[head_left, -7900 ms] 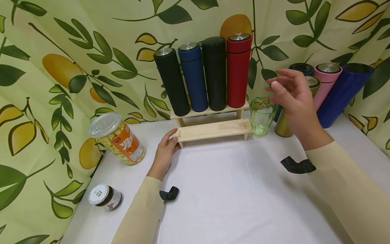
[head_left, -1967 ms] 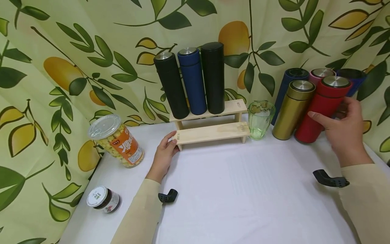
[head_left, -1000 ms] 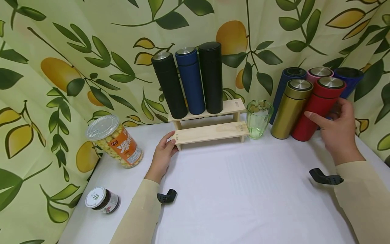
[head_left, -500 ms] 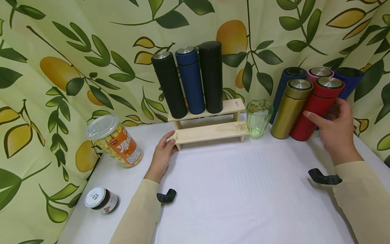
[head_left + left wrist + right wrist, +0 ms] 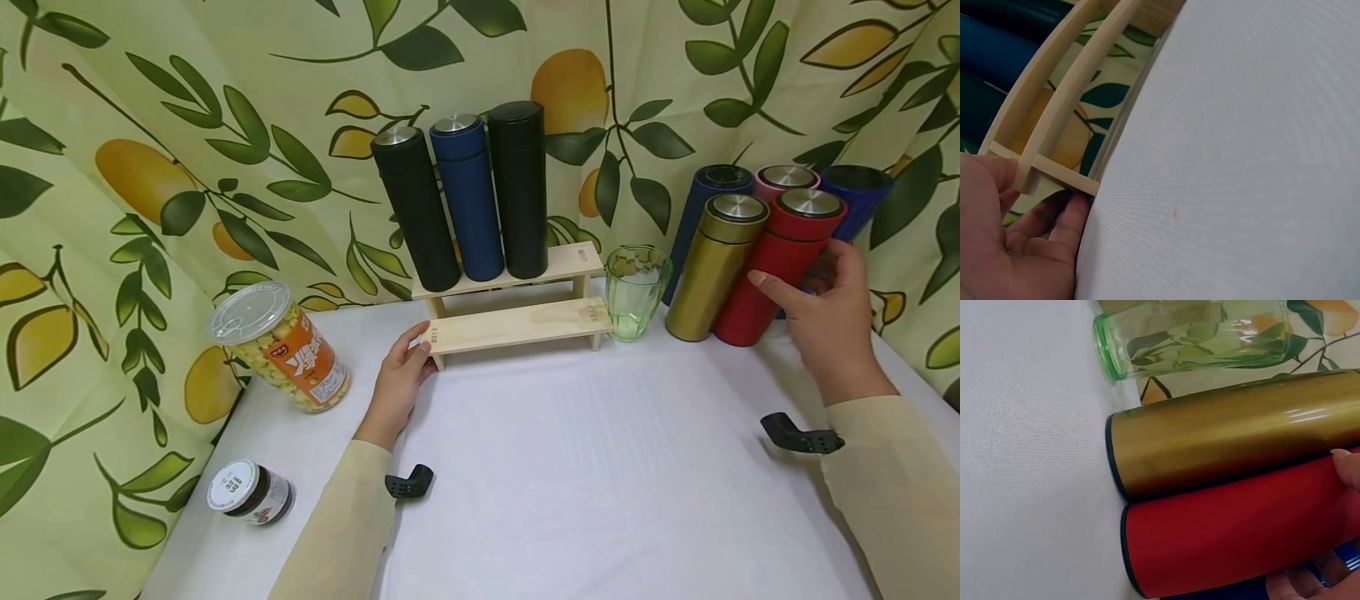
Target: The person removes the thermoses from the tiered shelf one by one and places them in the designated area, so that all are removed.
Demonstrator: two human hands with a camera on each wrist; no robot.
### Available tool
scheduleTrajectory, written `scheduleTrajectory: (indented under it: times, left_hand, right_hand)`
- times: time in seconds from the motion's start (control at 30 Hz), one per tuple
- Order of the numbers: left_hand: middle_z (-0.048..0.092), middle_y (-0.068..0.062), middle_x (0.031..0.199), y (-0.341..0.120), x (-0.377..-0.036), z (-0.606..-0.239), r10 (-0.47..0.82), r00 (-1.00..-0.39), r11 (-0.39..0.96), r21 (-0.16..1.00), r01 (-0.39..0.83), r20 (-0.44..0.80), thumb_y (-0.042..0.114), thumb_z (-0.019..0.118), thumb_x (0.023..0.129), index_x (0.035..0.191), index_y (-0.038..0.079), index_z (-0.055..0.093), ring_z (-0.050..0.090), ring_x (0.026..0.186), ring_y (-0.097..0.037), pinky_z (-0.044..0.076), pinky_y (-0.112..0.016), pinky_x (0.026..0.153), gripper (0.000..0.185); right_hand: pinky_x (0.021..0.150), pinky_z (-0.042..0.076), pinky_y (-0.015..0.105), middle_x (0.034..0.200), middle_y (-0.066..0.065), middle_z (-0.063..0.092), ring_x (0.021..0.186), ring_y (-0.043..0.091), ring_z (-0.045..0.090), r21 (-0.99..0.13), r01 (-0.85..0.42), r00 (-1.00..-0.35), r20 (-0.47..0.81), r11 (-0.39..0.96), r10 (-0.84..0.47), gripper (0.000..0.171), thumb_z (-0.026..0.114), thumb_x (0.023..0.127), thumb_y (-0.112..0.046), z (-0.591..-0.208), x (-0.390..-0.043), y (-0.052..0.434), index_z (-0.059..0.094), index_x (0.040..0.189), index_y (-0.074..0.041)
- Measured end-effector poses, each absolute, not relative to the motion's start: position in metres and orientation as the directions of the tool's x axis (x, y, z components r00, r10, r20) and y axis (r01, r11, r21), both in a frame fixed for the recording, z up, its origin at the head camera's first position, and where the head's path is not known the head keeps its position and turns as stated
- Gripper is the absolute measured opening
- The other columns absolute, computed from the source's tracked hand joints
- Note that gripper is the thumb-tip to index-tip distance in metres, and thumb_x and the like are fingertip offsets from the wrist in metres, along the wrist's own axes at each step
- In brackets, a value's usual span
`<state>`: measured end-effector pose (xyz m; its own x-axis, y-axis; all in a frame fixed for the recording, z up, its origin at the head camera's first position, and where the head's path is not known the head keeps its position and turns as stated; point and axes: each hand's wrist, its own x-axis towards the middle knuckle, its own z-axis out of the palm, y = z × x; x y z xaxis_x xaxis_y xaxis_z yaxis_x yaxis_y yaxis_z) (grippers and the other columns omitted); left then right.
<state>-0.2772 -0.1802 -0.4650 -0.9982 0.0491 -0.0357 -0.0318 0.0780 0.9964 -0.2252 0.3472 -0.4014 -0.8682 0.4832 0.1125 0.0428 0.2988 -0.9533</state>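
Note:
My right hand grips a red flask that stands on the white table beside a gold flask. The thumb lies on its front and the fingers curl behind it. In the right wrist view the red flask touches the gold flask, with a green glass beyond. My left hand holds the left end of a wooden two-step rack, fingers curled under its lower shelf. A black flask, a blue flask and another black flask stand on the rack's top step.
Dark blue, pink and blue flasks stand behind the red one against the leaf-print curtain. The green glass sits by the rack's right end. A snack canister and a small jar sit at the left edge.
The red flask has left the rack's top step and now stands on the table next to the gold flask. Over the last second both hands have hardly moved.

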Motion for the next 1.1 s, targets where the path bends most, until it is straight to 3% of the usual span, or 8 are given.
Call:
scheduleTrajectory:
  times: [0.2, 0.43, 0.63, 1.1]
  left_hand:
    - [0.051, -0.019, 0.159, -0.180, -0.279, -0.465, 0.056, -0.998, 0.066, 0.997, -0.029, -0.033, 0.015, 0.050, 0.118, 0.165, 0.018, 0.048, 0.058, 0.138, -0.030, 0.052, -0.038, 0.111, 0.047]
    - [0.049, -0.018, 0.161, -0.180, -0.278, -0.466, 0.053, -0.998, 0.065, 0.997, -0.032, -0.035, 0.015, 0.050, 0.118, 0.165, 0.019, 0.049, 0.057, 0.139, -0.029, 0.052, -0.038, 0.112, 0.047]
    - [0.051, -0.020, 0.159, -0.180, -0.277, -0.465, 0.052, -0.998, 0.065, 0.997, -0.030, -0.034, 0.014, 0.049, 0.118, 0.166, 0.018, 0.048, 0.057, 0.138, -0.030, 0.052, -0.038, 0.112, 0.048]
    - [0.048, -0.018, 0.161, -0.179, -0.276, -0.463, 0.054, -0.998, 0.075, 0.997, -0.031, -0.035, 0.016, 0.049, 0.118, 0.166, 0.019, 0.048, 0.057, 0.139, -0.029, 0.052, -0.039, 0.112, 0.047]
  right_hand:
    - [0.119, 0.039, 0.029, 0.151, -0.013, 0.042, 0.134, 0.004, 0.043, -0.949, 0.032, -0.855, 0.136, 0.313, 0.500, 0.079, 0.074, 0.106, -0.036, -0.394, -0.223, 0.347, 0.027, 0.169, -0.037]
    - [0.110, 0.042, 0.017, 0.148, -0.014, 0.043, 0.131, 0.003, 0.045, -0.951, 0.000, -0.826, 0.175, 0.310, 0.536, 0.077, 0.075, 0.105, -0.028, -0.382, -0.219, 0.345, 0.031, 0.168, -0.034]
    - [0.115, 0.041, 0.022, 0.144, -0.014, 0.047, 0.125, 0.002, 0.049, -0.946, -0.024, -0.776, 0.222, 0.324, 0.591, 0.070, 0.075, 0.105, -0.022, -0.372, -0.216, 0.342, 0.039, 0.165, -0.032]
    - [0.115, 0.040, 0.023, 0.148, -0.012, 0.049, 0.129, 0.003, 0.048, -0.930, -0.096, -0.714, 0.313, 0.356, 0.626, 0.060, 0.070, 0.108, -0.020, -0.351, -0.202, 0.330, 0.044, 0.161, -0.030]
